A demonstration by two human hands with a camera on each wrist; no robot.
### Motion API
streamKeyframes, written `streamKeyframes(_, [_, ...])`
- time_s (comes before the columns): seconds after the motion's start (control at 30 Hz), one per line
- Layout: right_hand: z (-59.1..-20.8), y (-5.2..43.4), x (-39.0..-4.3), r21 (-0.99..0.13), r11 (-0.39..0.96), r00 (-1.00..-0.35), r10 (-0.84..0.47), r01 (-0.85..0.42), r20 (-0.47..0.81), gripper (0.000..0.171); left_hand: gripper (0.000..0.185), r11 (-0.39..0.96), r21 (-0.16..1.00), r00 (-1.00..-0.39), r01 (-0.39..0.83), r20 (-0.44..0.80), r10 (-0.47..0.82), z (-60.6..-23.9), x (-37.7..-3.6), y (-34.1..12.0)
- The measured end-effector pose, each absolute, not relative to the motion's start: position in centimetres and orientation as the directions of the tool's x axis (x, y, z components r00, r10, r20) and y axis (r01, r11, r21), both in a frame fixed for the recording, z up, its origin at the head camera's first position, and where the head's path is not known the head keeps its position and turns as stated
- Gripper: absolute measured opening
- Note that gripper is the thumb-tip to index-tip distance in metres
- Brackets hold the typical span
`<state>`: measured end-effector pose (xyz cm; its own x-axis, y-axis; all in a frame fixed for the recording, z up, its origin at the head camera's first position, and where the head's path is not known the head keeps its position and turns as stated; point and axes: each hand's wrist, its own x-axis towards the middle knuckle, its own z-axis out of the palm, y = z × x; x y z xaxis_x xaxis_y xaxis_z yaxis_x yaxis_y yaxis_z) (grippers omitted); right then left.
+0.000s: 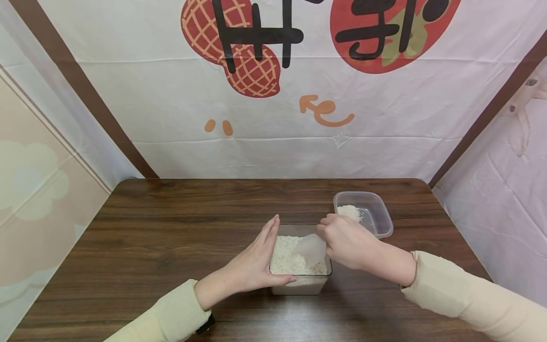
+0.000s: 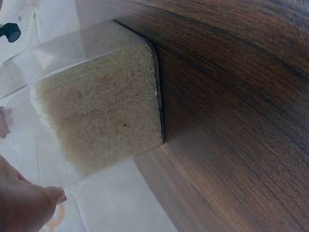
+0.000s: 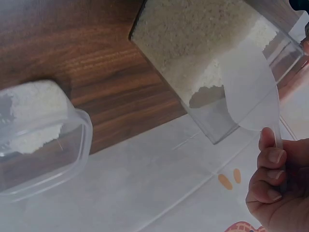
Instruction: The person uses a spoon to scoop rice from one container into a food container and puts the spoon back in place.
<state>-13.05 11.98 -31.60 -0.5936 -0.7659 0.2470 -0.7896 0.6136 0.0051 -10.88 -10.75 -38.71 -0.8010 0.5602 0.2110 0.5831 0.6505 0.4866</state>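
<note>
A clear square container (image 1: 316,275) of white rice (image 1: 284,254) stands on the table. My left hand (image 1: 256,263) rests against its left side, with fingers extended along that wall and the thumb across the front rim. In my right hand (image 1: 348,240) is the handle of a translucent white scoop (image 1: 311,249), gripped with curled fingers. The scoop's blade dips into the container at the right, overlapping the rice surface. Through the clear wall, the left wrist view shows the rice (image 2: 106,106) packed inside.
Behind my right hand sits a low, clear plastic box (image 1: 390,228) with a small heap of rice (image 1: 350,212) at its left. The dark wooden table (image 1: 171,237) ends at a white printed cloth (image 1: 171,156) at the back.
</note>
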Motion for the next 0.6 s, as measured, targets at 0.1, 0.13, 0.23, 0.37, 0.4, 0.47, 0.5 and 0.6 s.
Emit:
streamKeyframes(0.1, [-31.9,12.1,-12.9,-0.021,0.622,-0.606,-0.754,-0.783,0.253,0.019,0.115,0.653,0.487,-0.803,0.58,0.206,0.56,-38.7,-10.9,-10.7])
streamKeyframes(0.13, [-32.0,12.1,-12.9,-0.028,0.624,-0.609,-0.751,-0.781,0.255,0.019,0.115,0.652,0.488,-0.803,0.58,0.204,0.56,-38.7,-10.9,-10.7])
streamKeyframes(0.23, [-32.3,12.2,-12.8,-0.051,0.623,-0.612,-0.745,-0.781,0.266,0.02,0.114,0.652,0.491,-0.803,0.578,0.202,0.56,-38.7,-10.9,-10.8])
streamKeyframes(0.37, [-32.5,12.2,-12.6,-0.093,0.612,-0.611,-0.744,-0.786,0.27,0.022,0.113,0.65,0.492,-0.803,0.579,0.208,0.559,-38.9,-10.9,-10.8])
streamKeyframes(0.4, [-32.6,12.2,-12.6,-0.103,0.61,-0.612,-0.743,-0.786,0.27,0.023,0.113,0.648,0.493,-0.802,0.58,0.209,0.559,-38.9,-10.9,-10.8])
streamKeyframes(0.47, [-32.6,12.2,-12.5,-0.12,0.611,-0.618,-0.739,-0.783,0.268,0.023,0.113,0.646,0.492,-0.801,0.583,0.213,0.56,-38.9,-10.9,-10.8])
streamKeyframes(0.5, [-32.7,12.2,-12.4,-0.13,0.613,-0.623,-0.736,-0.779,0.264,0.024,0.113,0.646,0.492,-0.8,0.584,0.214,0.561,-38.9,-10.9,-10.8])
streamKeyframes(0.6, [-32.7,12.1,-12.2,-0.167,0.62,-0.641,-0.726,-0.767,0.25,0.023,0.114,0.645,0.485,-0.797,0.59,0.222,0.562,-38.9,-10.9,-10.7])
